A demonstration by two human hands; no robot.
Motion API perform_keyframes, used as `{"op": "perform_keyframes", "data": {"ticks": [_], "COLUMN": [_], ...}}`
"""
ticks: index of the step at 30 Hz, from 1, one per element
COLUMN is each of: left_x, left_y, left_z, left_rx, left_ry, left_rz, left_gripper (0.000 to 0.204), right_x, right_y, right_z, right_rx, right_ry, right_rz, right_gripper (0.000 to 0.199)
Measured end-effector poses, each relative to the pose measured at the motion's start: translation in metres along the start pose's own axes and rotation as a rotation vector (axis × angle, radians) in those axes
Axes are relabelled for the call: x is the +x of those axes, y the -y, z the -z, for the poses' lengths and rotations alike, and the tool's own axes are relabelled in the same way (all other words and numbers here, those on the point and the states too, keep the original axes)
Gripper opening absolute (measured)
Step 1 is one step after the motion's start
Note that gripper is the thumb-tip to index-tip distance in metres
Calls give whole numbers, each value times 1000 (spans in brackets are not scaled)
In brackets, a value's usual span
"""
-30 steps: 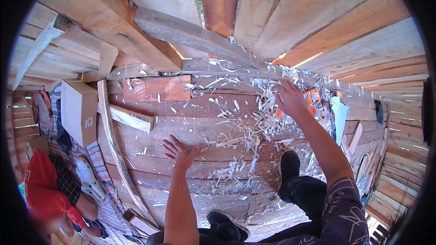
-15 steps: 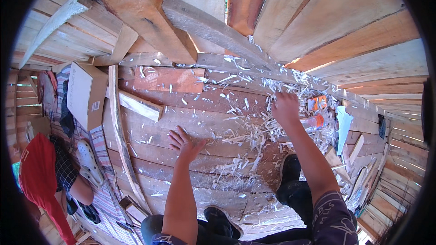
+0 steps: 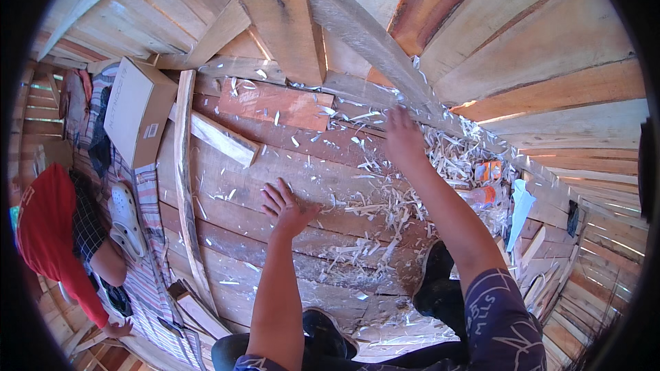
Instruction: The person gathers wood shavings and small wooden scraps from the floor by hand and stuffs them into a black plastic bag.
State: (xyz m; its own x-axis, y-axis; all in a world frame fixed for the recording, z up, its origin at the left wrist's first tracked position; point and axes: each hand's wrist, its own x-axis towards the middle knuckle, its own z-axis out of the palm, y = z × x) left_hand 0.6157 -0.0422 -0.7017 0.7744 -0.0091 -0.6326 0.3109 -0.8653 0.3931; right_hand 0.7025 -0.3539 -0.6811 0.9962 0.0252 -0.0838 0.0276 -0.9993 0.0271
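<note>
My left hand (image 3: 290, 213) hovers over or rests on the plank floor (image 3: 227, 233), fingers spread and holding nothing; whether it touches the boards I cannot tell. Farther out and to the right, my right hand (image 3: 404, 139) is at the edge of a heap of pale wood shavings (image 3: 447, 151), close to the base of the far wall. Its fingers are smeared by motion, so I cannot make out whether they grip anything. More loose shavings (image 3: 395, 213) lie scattered between my hands and toward my right shoe (image 3: 432, 271).
Right of the heap lie an orange packet (image 3: 488, 172), a clear plastic bottle (image 3: 481, 196) and a pale blue-white piece (image 3: 521, 209). Leftward are a long wood strip (image 3: 184, 185), a short board (image 3: 223, 139), a cardboard box (image 3: 141, 113), grey clogs (image 3: 126, 216) and a person in red (image 3: 48, 227).
My right hand has swept left and away from me, off the middle of the shavings. My left hand stays spread in about the same place. The view has turned slightly.
</note>
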Motion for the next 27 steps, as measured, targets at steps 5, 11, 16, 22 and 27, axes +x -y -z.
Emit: {"op": "perform_keyframes", "data": {"ticks": [5, 11, 16, 22, 27], "left_x": [1, 4, 1, 2, -195], "left_y": [12, 12, -36, 70, 19], "left_z": [2, 3, -65, 89, 109], "left_rx": [14, 19, -105, -157, 190], "left_ry": [-5, -58, 120, 220, 352], "left_rz": [44, 2, -12, -186, -489], "left_gripper": [135, 136, 137, 102, 69], "right_x": [-51, 7, -22, -156, -327], "right_y": [5, 17, -56, 4, -12], "right_z": [53, 49, -25, 96, 223], "right_rx": [57, 220, 148, 347, 669], "right_ry": [542, -210, -256, 482, 630], "right_rz": [-52, 252, -157, -173, -503], "right_gripper": [32, 38, 45, 39, 57]}}
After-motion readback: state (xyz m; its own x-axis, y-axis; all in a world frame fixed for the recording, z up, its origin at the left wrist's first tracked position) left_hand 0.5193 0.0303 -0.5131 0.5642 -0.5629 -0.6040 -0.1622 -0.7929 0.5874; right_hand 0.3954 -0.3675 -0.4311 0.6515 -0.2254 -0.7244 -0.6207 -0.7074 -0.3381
